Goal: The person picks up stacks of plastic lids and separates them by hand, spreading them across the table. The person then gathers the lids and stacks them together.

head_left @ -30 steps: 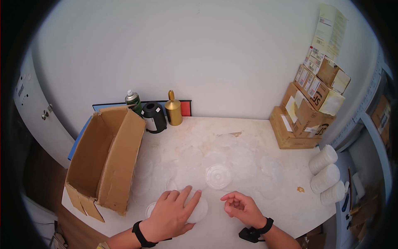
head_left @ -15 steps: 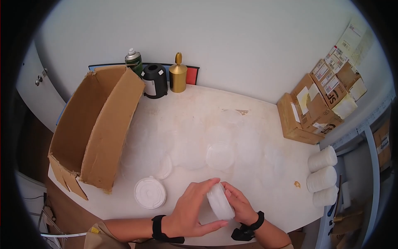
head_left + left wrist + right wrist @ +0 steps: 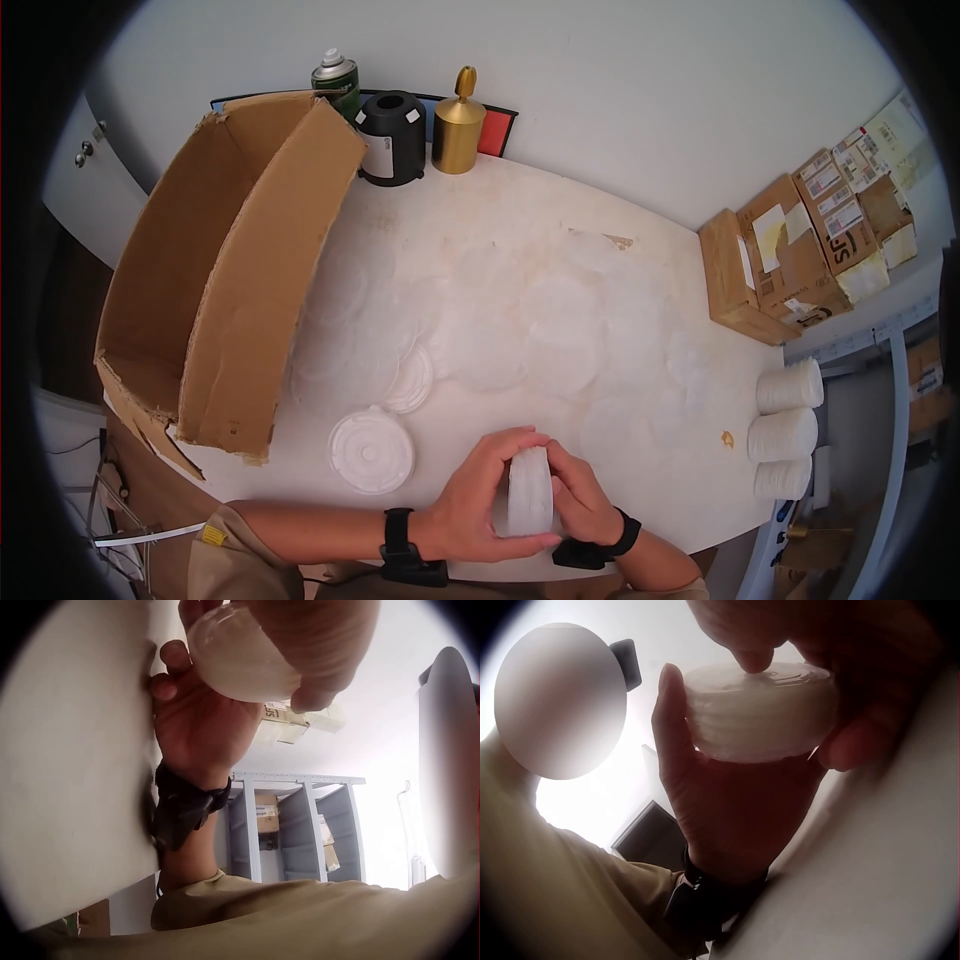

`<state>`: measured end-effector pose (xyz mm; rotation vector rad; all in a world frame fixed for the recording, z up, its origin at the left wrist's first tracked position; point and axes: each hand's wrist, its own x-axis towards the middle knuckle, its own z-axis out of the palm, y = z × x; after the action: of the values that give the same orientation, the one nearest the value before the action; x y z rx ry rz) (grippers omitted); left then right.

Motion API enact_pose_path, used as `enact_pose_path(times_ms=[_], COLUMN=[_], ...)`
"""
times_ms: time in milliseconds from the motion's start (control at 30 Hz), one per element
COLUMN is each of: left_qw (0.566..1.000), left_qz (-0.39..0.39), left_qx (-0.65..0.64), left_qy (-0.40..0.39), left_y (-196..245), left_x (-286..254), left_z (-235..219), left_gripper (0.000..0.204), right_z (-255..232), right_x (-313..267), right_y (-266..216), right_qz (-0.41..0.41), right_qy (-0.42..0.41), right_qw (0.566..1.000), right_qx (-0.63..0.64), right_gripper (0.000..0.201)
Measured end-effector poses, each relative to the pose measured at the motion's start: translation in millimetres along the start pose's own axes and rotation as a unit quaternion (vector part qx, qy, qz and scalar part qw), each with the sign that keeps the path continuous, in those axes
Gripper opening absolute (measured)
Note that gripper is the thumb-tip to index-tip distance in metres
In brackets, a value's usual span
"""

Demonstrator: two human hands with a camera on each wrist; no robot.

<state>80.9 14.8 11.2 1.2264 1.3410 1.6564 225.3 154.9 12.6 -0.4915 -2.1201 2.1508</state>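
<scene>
A short stack of translucent white plastic lids (image 3: 530, 490) stands on edge between the two hands, close over the table's near side. My left hand (image 3: 470, 505) grips it round the rim, thumb at the near end and fingers at the far end. From the other side my right hand (image 3: 580, 490) holds it, with a fingertip on the round face in the right wrist view. Another stack of lids (image 3: 371, 450) lies flat to the left of the hands. A few loose lids (image 3: 408, 383) lie just behind that stack.
Many clear lids (image 3: 560, 340) spread over the white table. An open cardboard box (image 3: 265, 270) stands left; a spray can (image 3: 335, 80), black canister (image 3: 392, 140) and gold container (image 3: 459, 135) stand behind. Three white lid stacks (image 3: 783, 437) lie at the right edge, below piled cartons (image 3: 790, 260).
Both hands came together and took up the stack of lids, then turned it more upright on edge. The head view has tilted down, so the table's contents sit higher in the picture.
</scene>
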Motion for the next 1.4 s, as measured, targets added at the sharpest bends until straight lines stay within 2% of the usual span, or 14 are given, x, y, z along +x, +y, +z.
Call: enact_pose_path(times_ms=[33,100,200,633,733,833,900,933,1000,1167,1233,1300,1367,1400], left_qw=[0.999,0.999,0.997,0.999,0.999,1.000,0.999,0.999,0.999,0.998,0.996,0.994,0.990,0.990], left_qz=[0.014,0.031,0.051,0.044,0.031,0.017,0.021,0.020,0.021,0.036,0.001,-0.021,-0.043,-0.053], left_qx=[0.032,0.040,0.058,0.021,0.009,0.002,0.004,0.004,-0.011,-0.051,-0.083,-0.106,-0.131,-0.131], left_qy=[-0.005,-0.007,-0.007,0.017,0.024,0.025,0.030,0.030,0.028,0.022,0.021,0.011,0.000,-0.005], left_y=[2,-4,-10,-14,-14,-10,-8,-7,-8,-10,-8,-6,-3,-2], left_x=[1,3,5,2,0,1,2,2,1,1,0,-1,-2,-2], left_z=[-2,-2,-3,1,1,0,-1,-2,-1,-1,-4,-6,-8,-8], left_gripper=[0.093,0.092,0.092,0.094,0.094,0.094,0.094,0.094,0.093,0.092,0.091,0.090,0.089,0.088], right_z=[-2,-10,-14,-25,-20,-18,-23,-23,-22,-33,-40,-38,-32,-39], right_x=[0,4,8,6,-2,-4,-7,-8,-9,-10,-5,-3,2,0], right_y=[4,17,7,12,13,-10,-19,-21,-21,-14,-13,-20,-26,-18], right_qz=[0.002,-0.069,-0.034,-0.020,-0.025,-0.081,-0.120,-0.123,-0.151,-0.120,-0.208,-0.206,-0.168,-0.192], right_qy=[0.002,-0.040,-0.070,-0.118,-0.071,0.018,0.108,0.108,0.190,0.251,0.322,0.325,0.397,0.376], right_qw=[1.000,0.997,0.997,0.991,0.994,0.996,0.972,0.971,0.946,0.938,0.888,0.883,0.889,0.888], right_qx=[0.000,0.024,0.007,0.063,0.084,-0.031,-0.173,-0.172,-0.214,-0.206,-0.253,-0.270,-0.151,-0.182], right_gripper=[0.057,0.083,0.103,0.098,0.089,0.069,0.037,0.037,0.013,0.008,0.006,0.007,0.010,0.014])
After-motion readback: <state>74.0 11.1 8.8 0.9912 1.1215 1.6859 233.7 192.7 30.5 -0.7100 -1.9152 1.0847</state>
